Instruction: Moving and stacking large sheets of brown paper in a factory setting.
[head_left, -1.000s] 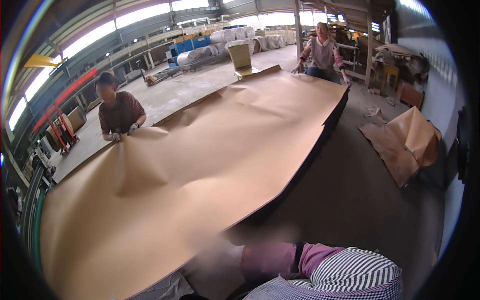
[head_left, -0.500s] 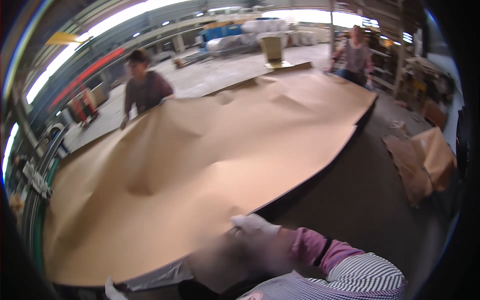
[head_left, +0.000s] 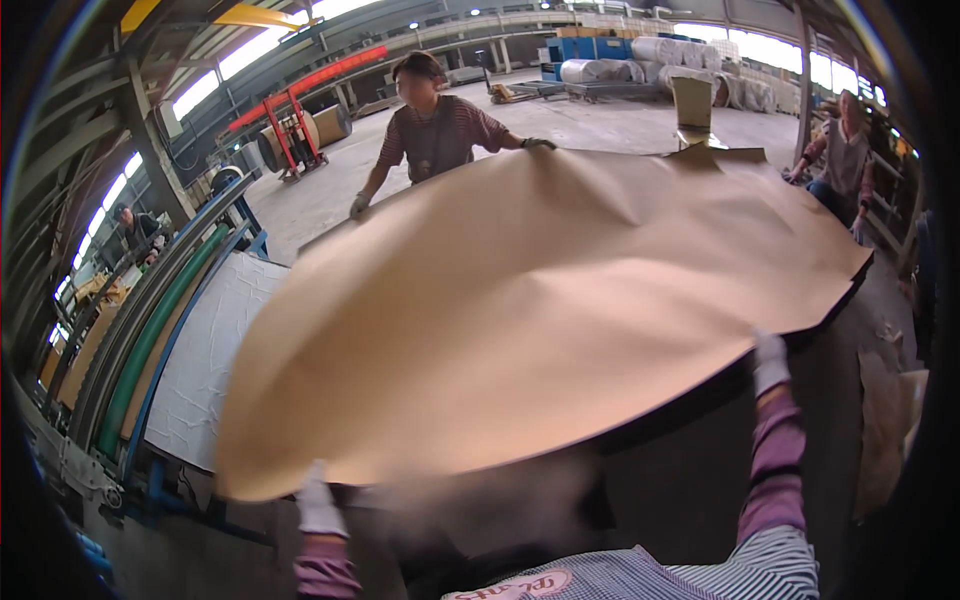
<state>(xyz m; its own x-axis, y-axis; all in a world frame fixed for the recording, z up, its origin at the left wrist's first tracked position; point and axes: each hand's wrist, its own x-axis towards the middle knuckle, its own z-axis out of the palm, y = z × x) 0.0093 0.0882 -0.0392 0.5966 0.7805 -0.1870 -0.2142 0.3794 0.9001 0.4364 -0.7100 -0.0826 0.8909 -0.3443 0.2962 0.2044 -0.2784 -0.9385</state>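
Note:
A big sheet of brown paper (head_left: 480, 300), buckled into folds and dark along its near edge, is stretched out in front of me. My left hand (head_left: 322, 508), in a white glove, is closed on its near left corner area. Farther right, my right hand (head_left: 771, 364), also gloved, grips the near edge with the arm reaching out. Both hands' fingertips are partly hidden at the paper's edge. Across from me, a co-worker (head_left: 435, 130) in dark gloves holds the far edge with both hands. Another person (head_left: 845, 160) is by the sheet's far right end.
To the left stands a machine with a green roller (head_left: 165, 345) and a wrinkled white sheet (head_left: 205, 350) on its bed. Brown scrap paper (head_left: 880, 420) lies at the right. Behind are a red lifting frame (head_left: 290, 135), a bin (head_left: 692, 105) and wrapped rolls (head_left: 600, 70).
The brown sheet has shifted away from the roller machine, uncovering the white sheet. My right hand has moved far along the edge to the right. The view has turned left.

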